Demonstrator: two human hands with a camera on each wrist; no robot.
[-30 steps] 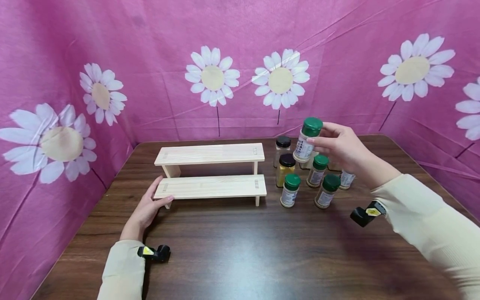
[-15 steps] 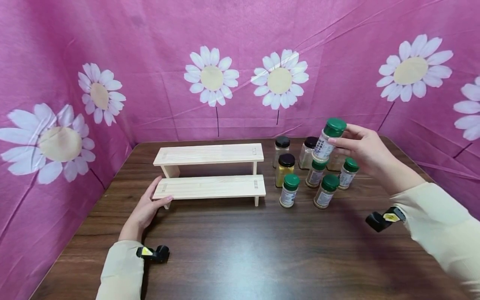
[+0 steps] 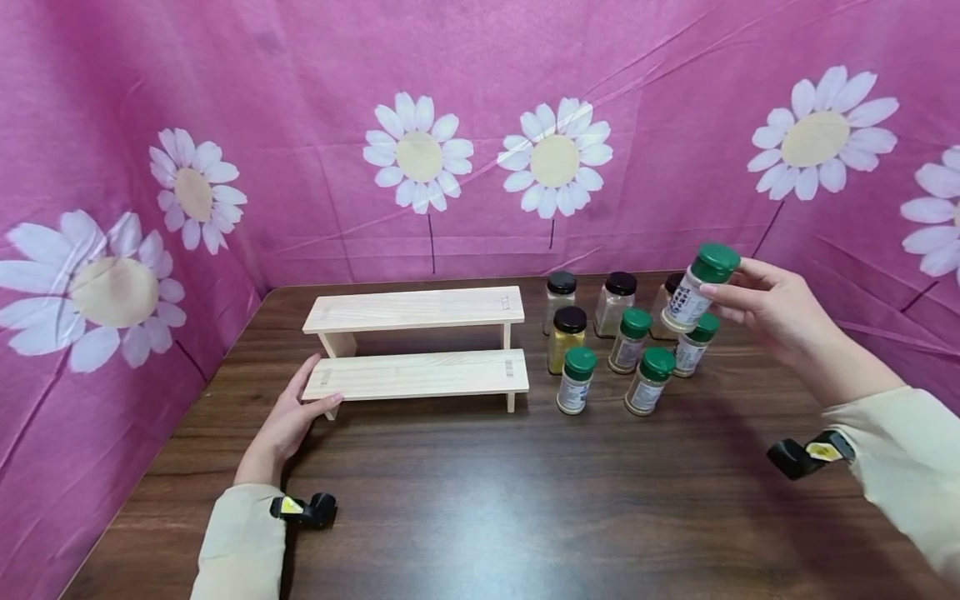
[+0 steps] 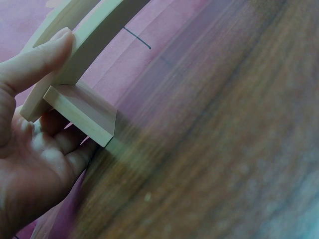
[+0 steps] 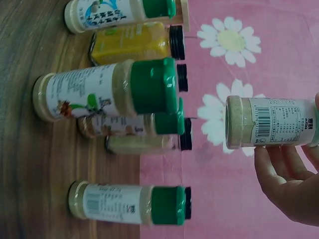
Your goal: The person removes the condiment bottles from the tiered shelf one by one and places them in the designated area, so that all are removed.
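In the head view, my right hand (image 3: 787, 312) pinches a spice jar (image 3: 685, 304) with a green lid, holding it tilted above the back right of the jar group. The right wrist view shows its barcode label (image 5: 271, 122) and pale contents, with the jar raised off the table. My left hand (image 3: 283, 425) grips the left end of the lower wooden shelf (image 3: 420, 375). Seen from the left wrist, the thumb (image 4: 42, 59) lies over the board and the fingers curl around the end by its leg (image 4: 82, 114). Behind stands the higher wooden shelf (image 3: 416, 308), bare on top.
Right of the shelves, several jars stand upright on the brown table (image 3: 450, 500): green-lidded ones such as the front jar (image 3: 576, 382), and black-lidded ones, including a yellow-filled jar (image 3: 566, 343). A pink flowered cloth (image 3: 480, 233) hangs behind the table.
My right hand has carried the green-lidded spice jar rightward, from over the middle of the jar group to its right side, uncovering jars behind. The left hand keeps its grip on the shelf.
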